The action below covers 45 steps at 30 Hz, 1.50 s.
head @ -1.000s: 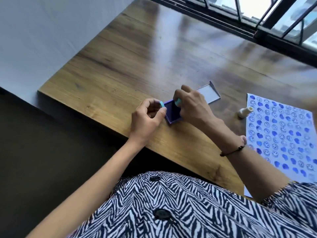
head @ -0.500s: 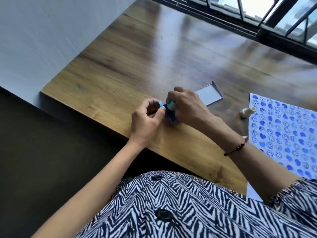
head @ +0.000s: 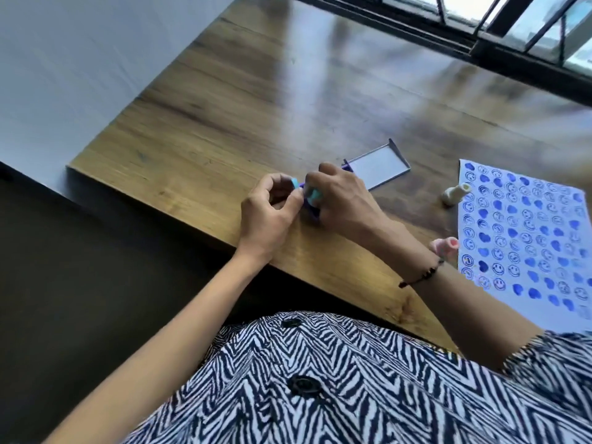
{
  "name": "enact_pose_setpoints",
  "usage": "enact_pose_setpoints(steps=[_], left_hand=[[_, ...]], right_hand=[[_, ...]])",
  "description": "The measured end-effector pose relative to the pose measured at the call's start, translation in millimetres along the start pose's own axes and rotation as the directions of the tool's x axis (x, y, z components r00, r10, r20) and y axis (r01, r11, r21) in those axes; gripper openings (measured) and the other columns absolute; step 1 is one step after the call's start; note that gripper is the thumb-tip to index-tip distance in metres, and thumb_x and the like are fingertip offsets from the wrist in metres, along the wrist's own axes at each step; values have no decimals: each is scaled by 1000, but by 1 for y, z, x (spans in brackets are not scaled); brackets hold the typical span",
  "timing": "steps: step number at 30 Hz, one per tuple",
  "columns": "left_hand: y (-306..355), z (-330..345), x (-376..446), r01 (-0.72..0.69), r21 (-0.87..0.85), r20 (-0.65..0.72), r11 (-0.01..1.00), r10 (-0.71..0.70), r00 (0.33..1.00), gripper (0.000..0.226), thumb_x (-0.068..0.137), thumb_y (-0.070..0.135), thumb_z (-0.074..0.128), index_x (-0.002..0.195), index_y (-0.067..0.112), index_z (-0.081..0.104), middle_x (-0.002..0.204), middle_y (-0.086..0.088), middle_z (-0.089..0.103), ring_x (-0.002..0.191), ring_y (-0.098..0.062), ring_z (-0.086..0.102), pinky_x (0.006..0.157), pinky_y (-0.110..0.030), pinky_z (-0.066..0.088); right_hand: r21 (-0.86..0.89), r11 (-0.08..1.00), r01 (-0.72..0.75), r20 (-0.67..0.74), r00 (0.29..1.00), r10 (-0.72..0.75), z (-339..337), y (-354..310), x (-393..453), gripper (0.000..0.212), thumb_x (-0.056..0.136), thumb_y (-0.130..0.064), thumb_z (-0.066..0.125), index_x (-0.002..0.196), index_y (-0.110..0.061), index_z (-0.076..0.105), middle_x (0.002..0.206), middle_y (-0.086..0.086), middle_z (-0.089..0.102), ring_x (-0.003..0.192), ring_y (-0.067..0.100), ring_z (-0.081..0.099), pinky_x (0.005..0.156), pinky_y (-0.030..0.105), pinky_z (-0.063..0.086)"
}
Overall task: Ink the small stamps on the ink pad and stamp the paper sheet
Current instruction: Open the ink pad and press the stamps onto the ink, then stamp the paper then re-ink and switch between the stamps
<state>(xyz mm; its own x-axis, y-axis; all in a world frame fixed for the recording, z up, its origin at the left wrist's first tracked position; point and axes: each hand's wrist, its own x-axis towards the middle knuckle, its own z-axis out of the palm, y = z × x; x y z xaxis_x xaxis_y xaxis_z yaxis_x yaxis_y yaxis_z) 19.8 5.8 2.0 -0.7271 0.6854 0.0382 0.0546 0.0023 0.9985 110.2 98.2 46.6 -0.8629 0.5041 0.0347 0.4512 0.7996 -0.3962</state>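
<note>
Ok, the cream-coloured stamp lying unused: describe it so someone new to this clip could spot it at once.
Start at the paper sheet covered in blue hearts and smileys on the right of the wooden table. Beside its far left corner lies the cream stamp, tipped on its side. The pink stamp lies nearer the person, and unlike the turquoise ones, neither is held.

Wooden table (head: 243, 100), barred window (head: 525, 24)

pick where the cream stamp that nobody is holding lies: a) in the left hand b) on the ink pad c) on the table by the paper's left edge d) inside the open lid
c, the cream stamp lies on its side on the table, at the left edge of the paper sheet, away from both hands.
</note>
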Motion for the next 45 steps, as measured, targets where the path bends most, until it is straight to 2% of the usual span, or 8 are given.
enact_pose_setpoints(steps=[14,19,22,28,32,36,40,45], left_hand=[[1,0,0,14,-11,33,1000,-13,999,14,68,37,65,80,33,58,87,-8,63,85,-31,66,81,-38,54],[3,2,-2,-14,46,35,999,13,999,10,75,25,64,83,27,58,83,-1,62,79,-20,64,76,-28,52],[5,6,-5,-79,107,22,991,77,997,14,76,22,64,88,20,58,81,10,60,71,3,59,70,-12,48],[20,30,-4,-172,160,133,972,151,979,12,74,28,63,85,30,57,81,3,62,78,-15,62,74,-21,48],[34,63,-15,-204,130,305,970,157,939,14,74,28,64,86,30,57,77,11,61,70,-1,58,71,-13,46],[45,102,-49,-279,46,526,959,214,823,20,74,21,65,87,30,53,78,16,59,69,5,59,67,-5,43],[45,133,-84,-387,-33,718,922,292,632,37,73,13,63,108,10,54,88,5,57,75,0,58,75,-16,51],[33,153,-102,-637,-60,867,768,356,348,26,77,7,65,101,-3,59,92,-17,63,86,-21,58,83,-31,46]], right_hand=[[15,996,-85,-84,993,86,1,-7,-12,12,80,-10,56,90,-4,56,94,15,53,78,35,54,58,39,47],[27,994,-103,-76,992,105,2,-9,-10,12,81,-12,56,89,-3,57,93,16,54,78,36,55,59,39,46],[150,976,-156,-65,984,167,-6,-4,-10,12,76,-6,58,87,-5,62,93,16,58,82,33,56,62,33,42],[398,857,-326,-286,844,454,-46,18,-36,22,69,4,60,84,-9,68,82,4,63,75,14,52,59,10,34],[499,768,-403,-293,755,587,-67,33,-73,17,72,-4,66,86,-13,69,78,1,65,69,9,57,62,16,43],[634,643,-429,-353,579,735,-80,57,-129,16,74,-3,65,84,-15,68,77,-7,62,68,5,57,62,15,46],[678,513,-526,-324,412,852,-79,82,-193,13,77,-1,64,88,-9,65,82,6,65,76,18,62,70,36,55],[417,554,-721,-339,442,830,-63,91,-227,14,75,-2,63,88,-8,65,89,8,65,85,21,56,71,22,35]])
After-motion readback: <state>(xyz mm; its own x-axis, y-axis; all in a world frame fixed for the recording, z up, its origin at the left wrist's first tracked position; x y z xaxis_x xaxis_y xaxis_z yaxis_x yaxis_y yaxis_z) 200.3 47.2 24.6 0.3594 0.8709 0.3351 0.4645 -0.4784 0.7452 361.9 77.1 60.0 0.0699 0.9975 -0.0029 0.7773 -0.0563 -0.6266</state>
